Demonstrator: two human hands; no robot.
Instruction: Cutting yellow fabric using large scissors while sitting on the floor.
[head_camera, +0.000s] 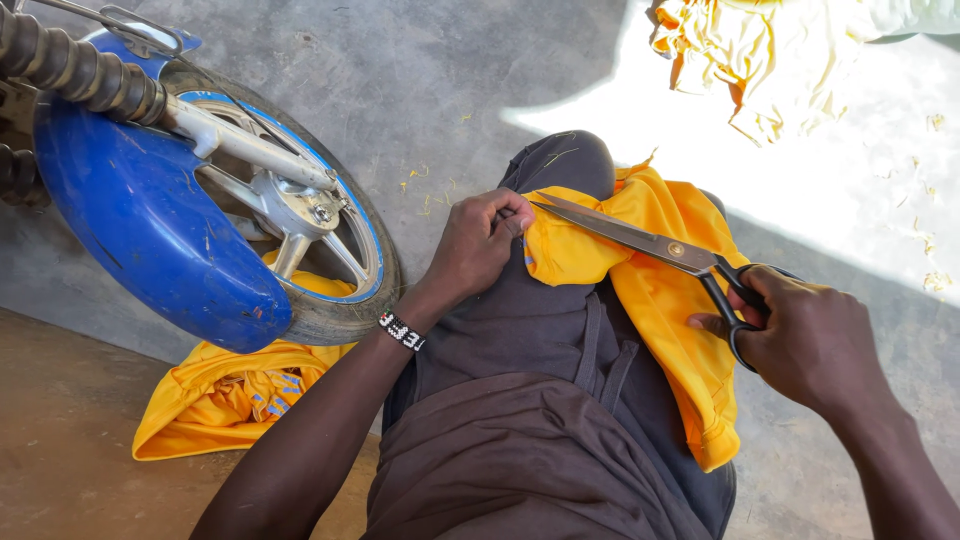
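My right hand (805, 340) grips the black handles of large metal scissors (640, 240), blades pointing left across my lap. My left hand (478, 245) pinches the edge of a yellow garment (670, 300) beside the scissor tip. The yellow cloth drapes over my right thigh, on dark trousers (540, 400). A black-and-white beaded band (402, 331) is on my left wrist. The blades look nearly closed, their tip at the cloth's edge near my left fingers.
A motorbike's front wheel (330, 250) with a blue mudguard (140, 220) stands close at left. More yellow cloth (230, 395) lies under it on the concrete floor. Another yellow and white fabric heap (770, 60) lies in sunlight at top right, with small scraps around.
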